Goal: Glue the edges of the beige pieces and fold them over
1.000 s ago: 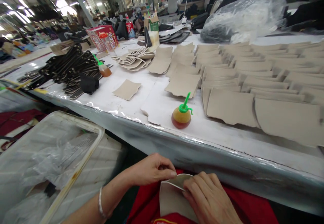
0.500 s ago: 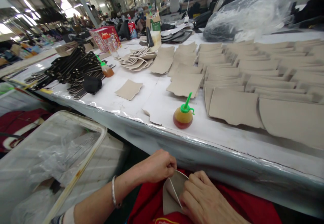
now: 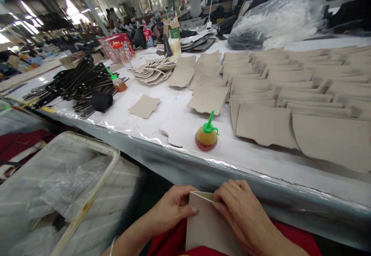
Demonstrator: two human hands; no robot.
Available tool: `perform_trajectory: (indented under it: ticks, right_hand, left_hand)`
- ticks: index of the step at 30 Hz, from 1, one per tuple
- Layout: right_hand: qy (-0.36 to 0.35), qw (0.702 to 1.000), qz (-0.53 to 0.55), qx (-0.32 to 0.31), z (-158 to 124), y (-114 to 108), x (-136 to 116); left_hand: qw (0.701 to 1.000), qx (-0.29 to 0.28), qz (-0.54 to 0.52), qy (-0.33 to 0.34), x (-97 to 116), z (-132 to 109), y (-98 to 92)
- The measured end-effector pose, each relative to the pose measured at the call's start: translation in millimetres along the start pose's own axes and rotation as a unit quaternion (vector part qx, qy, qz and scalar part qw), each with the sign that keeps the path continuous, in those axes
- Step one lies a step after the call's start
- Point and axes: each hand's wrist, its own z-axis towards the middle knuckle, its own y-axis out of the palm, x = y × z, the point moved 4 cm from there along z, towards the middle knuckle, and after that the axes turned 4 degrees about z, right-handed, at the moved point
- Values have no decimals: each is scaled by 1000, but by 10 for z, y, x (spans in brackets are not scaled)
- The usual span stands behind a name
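Over my lap, in front of the table edge, I hold a beige leather piece (image 3: 206,223) that is folded over, with a narrow gap along its pale top edge. My left hand (image 3: 176,207) pinches the upper left corner, thumb on the near face. My right hand (image 3: 239,209) grips the upper right side, its fingers curled over the edge. On the table beyond stands a round squeeze bottle (image 3: 206,137) with a green spout and amber liquid. A single flat beige piece (image 3: 144,106) lies to its left.
Rows of overlapping beige pieces (image 3: 263,124) cover the table's right side. Black strips (image 3: 81,80) and a second green-tipped bottle (image 3: 119,84) lie at left. A white plastic bin (image 3: 116,159) holding clear bags stands below. Clear plastic wrap (image 3: 278,20) sits behind.
The beige piece has turned so its broad near face shows, top edge upward. My left hand has lowered and opened from a fist into a thumb pinch on the corner.
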Motion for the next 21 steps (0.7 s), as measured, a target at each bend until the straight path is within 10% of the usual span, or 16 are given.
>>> perform_trajectory:
  ticks: [9,15,21]
  right_hand:
    - [53,995,53,-69,-96,23,41]
    - [93,989,38,-111,-313,172,78]
    - [76,991,33,-106,-269,196,87]
  left_hand:
    - [998,-31,-3,-52,-6,78,23]
    - [971,69,230,-17,31,35,102]
    - [921,40,387,28,210,77,84]
